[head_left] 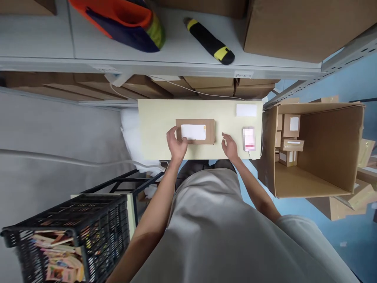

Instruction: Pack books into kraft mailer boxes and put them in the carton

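Left hand (pixel 176 147) is being held spread at the left end of the box (pixel 210 132) lying mid-way along the counter (pixel 157 122), right hand (pixel 230 148) empty, half-curled near the front edge, the label (pixel 193 132) already applied, lifting not yet being done.

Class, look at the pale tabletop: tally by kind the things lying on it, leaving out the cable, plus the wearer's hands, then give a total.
Cardboard box: 1
White rectangular card: 1
Phone: 1
Hands: 2 (left hand, right hand)
Total: 5
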`<move>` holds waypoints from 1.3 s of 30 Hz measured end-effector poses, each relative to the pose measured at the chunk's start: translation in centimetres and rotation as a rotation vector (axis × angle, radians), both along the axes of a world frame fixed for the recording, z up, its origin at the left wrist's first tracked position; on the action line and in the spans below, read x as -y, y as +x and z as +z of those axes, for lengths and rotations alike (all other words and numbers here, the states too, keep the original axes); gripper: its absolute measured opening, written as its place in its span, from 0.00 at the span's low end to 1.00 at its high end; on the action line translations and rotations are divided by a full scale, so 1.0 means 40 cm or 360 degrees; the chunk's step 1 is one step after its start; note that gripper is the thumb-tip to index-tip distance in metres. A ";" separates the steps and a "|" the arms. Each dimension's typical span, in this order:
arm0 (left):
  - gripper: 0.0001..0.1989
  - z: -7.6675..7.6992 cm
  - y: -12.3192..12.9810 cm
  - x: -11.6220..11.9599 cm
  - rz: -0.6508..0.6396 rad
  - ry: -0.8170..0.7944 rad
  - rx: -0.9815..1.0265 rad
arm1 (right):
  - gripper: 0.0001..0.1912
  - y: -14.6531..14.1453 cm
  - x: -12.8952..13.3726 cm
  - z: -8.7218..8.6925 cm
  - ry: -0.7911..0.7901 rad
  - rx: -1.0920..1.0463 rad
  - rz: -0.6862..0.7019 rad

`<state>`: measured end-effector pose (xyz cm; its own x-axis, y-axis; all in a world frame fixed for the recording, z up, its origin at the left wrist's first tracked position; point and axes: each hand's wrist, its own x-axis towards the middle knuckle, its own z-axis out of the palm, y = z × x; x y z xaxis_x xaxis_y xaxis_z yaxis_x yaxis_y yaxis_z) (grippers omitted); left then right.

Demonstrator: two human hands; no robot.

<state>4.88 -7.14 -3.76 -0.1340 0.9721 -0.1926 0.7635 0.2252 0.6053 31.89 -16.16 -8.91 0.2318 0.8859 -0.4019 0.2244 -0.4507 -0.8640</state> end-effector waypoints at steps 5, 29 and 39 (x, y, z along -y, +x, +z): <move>0.25 0.011 0.259 -0.083 -0.0497 -0.0013 0.0207 | 0.25 0.252 -0.100 -0.036 0.0131 0.0406 -0.0337; 0.19 -0.245 0.679 -0.212 -0.0428 -0.0815 0.0325 | 0.18 0.433 -0.245 -0.177 -0.0146 0.0533 -0.0837; 0.11 -0.188 0.707 -0.238 -0.0449 -0.0872 0.0190 | 0.14 0.417 -0.272 -0.104 -0.0241 0.0767 -0.0789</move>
